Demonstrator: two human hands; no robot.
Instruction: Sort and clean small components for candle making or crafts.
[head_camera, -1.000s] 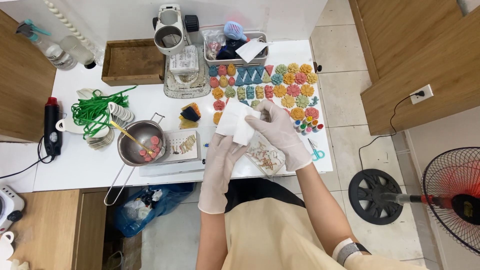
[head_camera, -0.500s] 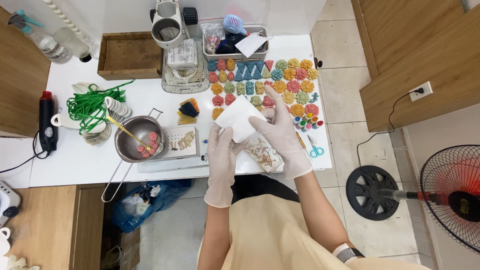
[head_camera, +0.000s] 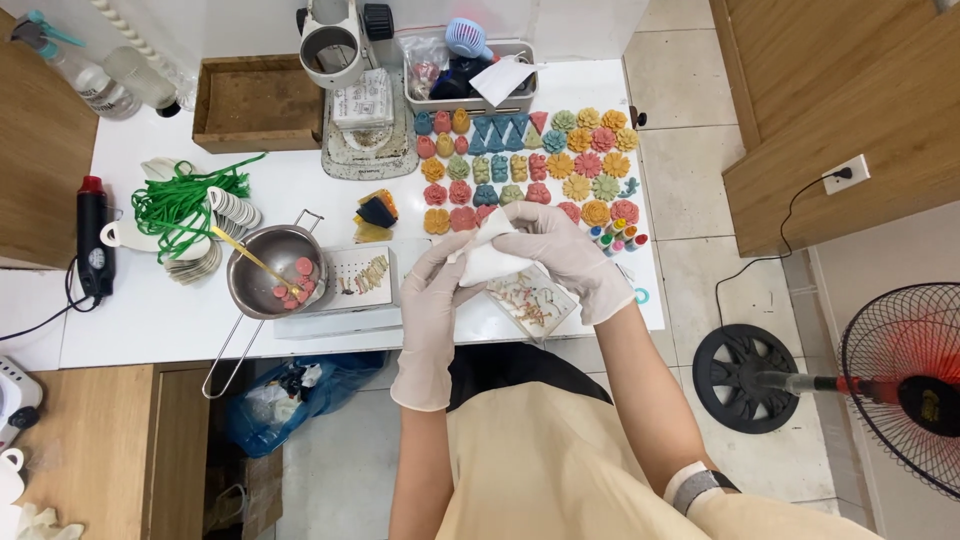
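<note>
Both my hands wear white gloves and meet over the front of the white table. My left hand and my right hand together grip a folded white tissue, crumpled between the fingers. Just under the hands lies a small clear tray with little brownish pieces in it. Beyond the hands, rows of small coloured flower-shaped and bear-shaped pieces cover the table.
A steel saucepan with pink pieces and a yellow stick sits left of my hands, beside a white tray. Green cord, a black heat gun, a wooden box and a grey basket are farther off. A fan stands on the floor.
The tissue was a flat sheet held up between my hands; now it is folded and squeezed smaller. My hands have come closer together above the clear tray.
</note>
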